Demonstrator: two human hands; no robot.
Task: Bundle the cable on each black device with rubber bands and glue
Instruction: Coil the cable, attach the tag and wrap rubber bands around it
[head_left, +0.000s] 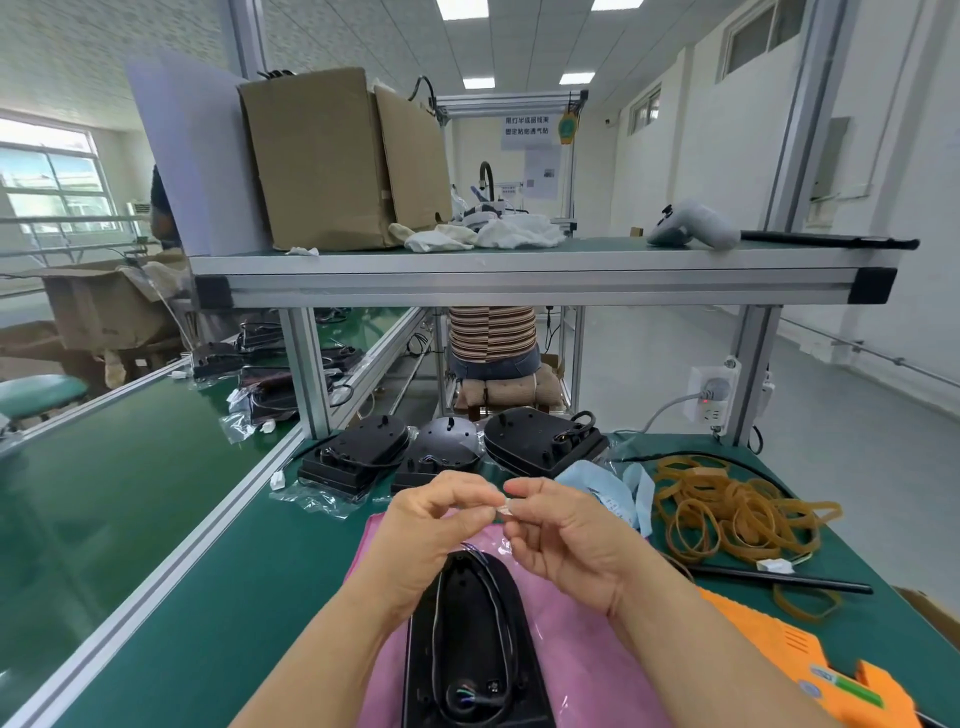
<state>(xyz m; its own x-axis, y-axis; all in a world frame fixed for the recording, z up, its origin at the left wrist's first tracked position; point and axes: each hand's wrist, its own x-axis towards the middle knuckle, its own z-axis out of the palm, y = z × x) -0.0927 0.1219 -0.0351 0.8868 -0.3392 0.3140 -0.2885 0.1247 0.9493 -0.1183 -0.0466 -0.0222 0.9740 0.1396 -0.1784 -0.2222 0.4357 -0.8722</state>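
A black device (470, 649) lies on a pink sheet (587, 649) in the lower middle of the frame. Its cable (438, 623) runs loose along the inside of the shell and is not yet bundled. Just above it, the left hand (431, 530) and the right hand (566, 540) meet, both with curled fingers. Together they pinch a small pale piece (505, 509) between the fingertips. It is too small to say what it is.

The rubber bands (727, 514) lie in a heap at the right middle of the frame, on the green table (234, 571). The orange glue gun (810, 670) lies in the lower right corner. No hand touches either of them. More black devices (363, 452) stand in a row behind the hands.

The bundling seems to be only at its start. To do this step well, I think the pinch should be light and stay over the device, so the piece cannot drop among the bands. After that, the cable should be folded into even loops before a band goes on. It is better to lift one band from the edge of the heap, because the bands lie tangled.
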